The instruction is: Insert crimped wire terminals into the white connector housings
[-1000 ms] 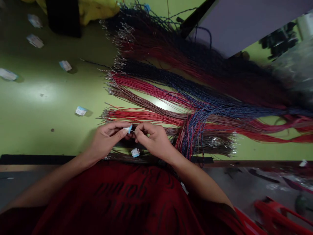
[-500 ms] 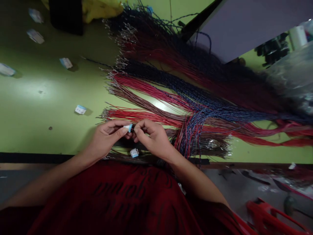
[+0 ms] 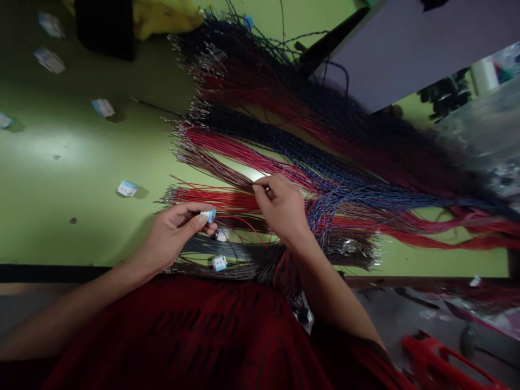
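Note:
My left hand pinches a small white-and-blue connector housing between thumb and fingers. A red wire and dark wires trail to the right from near the housing. My right hand is closed, its thumb and fingertip pinched on the brown wires; how many strands it grips is hidden. Red wires run between the two hands. Below my left fingers lie two more connector housings, one partly among dark wires and one nearer the table edge.
Bundles of blue twisted wires and pink-red wires stretch across the green table. Several loose housings, one nearby, lie to the left. A purple-grey panel stands at upper right; a red plastic object is below right.
My right hand has left the connector housing and moved up and right to the brown wires. My left hand still holds the housing, now turned slightly. The whole view has shifted a little.

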{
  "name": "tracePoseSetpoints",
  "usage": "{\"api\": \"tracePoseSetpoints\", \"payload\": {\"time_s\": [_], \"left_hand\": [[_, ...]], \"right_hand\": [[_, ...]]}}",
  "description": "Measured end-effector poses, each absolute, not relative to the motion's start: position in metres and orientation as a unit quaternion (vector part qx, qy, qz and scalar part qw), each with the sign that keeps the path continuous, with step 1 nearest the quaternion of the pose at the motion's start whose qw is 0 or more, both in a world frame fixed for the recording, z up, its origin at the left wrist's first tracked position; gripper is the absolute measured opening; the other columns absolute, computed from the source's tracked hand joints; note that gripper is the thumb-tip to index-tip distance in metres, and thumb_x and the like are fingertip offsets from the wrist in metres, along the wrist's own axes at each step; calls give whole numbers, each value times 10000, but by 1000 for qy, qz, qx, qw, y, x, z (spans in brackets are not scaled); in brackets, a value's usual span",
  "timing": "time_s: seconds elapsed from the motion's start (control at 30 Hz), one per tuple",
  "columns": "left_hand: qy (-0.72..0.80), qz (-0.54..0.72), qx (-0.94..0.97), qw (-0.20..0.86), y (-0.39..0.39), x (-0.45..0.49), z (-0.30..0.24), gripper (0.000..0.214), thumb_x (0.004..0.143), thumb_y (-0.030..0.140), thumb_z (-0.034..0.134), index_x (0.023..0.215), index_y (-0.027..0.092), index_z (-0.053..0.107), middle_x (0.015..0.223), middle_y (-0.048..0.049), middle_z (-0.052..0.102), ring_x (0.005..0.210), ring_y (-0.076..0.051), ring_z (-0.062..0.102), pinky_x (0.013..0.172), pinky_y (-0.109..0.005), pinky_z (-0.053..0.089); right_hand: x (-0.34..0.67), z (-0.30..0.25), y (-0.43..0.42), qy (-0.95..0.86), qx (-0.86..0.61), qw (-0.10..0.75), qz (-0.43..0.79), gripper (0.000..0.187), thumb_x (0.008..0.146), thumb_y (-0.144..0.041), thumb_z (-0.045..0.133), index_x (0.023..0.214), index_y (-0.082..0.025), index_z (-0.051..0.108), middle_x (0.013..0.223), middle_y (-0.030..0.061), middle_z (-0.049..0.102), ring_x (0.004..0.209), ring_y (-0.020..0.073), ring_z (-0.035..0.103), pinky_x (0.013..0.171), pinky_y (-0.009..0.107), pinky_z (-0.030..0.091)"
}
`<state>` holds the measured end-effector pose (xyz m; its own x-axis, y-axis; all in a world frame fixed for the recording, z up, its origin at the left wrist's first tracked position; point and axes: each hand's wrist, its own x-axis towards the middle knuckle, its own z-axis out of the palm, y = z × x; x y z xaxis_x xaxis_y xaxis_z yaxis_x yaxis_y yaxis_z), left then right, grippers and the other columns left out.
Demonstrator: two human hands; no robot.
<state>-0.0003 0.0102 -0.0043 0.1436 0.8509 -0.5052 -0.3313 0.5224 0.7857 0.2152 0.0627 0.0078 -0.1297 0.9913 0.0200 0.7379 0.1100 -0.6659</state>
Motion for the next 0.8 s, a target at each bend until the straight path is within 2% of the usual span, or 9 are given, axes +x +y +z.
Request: {"api": "tracePoseSetpoints", "payload": {"time_s": [0.07,0.13,0.27,0.43,0.57,0.63,0.7,0.8], "left_hand": [[502,413,256,715,11,0,-5,275,732,341,842,931,175,751,744,-43,748,674,-159,693,706,-301,581],[498,405,259,722,11,0,-5,269,743,338,835,939,176,747,753,-43,750,683,-157,696,705,-295,578],[495,399,252,729,11,-1,-5,251,748,320,833,938,179,747,759,-45,751,689,-161,700,703,-296,571],[489,408,240,733,12,-2,-3,266,735,331,842,928,176,746,751,-47,755,682,-167,705,688,-294,569],[480,410,245,736,11,1,-3,284,722,346,847,928,178,747,757,-35,753,669,-155,696,693,-291,571],[477,414,250,734,11,2,-3,279,712,346,852,909,179,744,774,-21,751,680,-146,689,704,-286,572],[481,425,260,722,10,1,-4,273,671,313,877,866,180,740,804,-7,752,735,-141,689,740,-271,568],[491,428,258,713,10,-2,-5,291,631,282,890,856,179,738,811,-2,754,770,-143,690,761,-262,563]], "right_hand": [[225,-1,74,-724,-632,201,190,136,821,-111,536,756,-177,635,806,89,643,826,217,588,786,366,454],[228,-7,78,-732,-629,190,177,149,796,-91,522,742,-183,626,799,85,632,818,217,584,769,361,451],[232,-2,71,-711,-623,262,196,117,790,-132,520,738,-201,599,774,46,631,748,178,577,714,326,452],[244,29,57,-626,-647,338,275,45,806,-201,576,763,-211,585,679,-1,620,590,135,545,583,285,435],[224,60,44,-661,-612,354,253,38,826,-191,643,848,-215,625,738,0,648,624,125,578,602,265,477],[202,69,39,-706,-546,339,297,57,859,-175,627,905,-205,643,791,5,682,674,117,615,634,241,501],[181,71,37,-727,-460,317,399,67,886,-166,609,929,-189,654,843,5,710,734,105,649,677,212,517],[166,56,38,-689,-414,302,512,76,903,-175,596,869,-167,664,796,-5,708,705,88,649,669,189,513]]}}
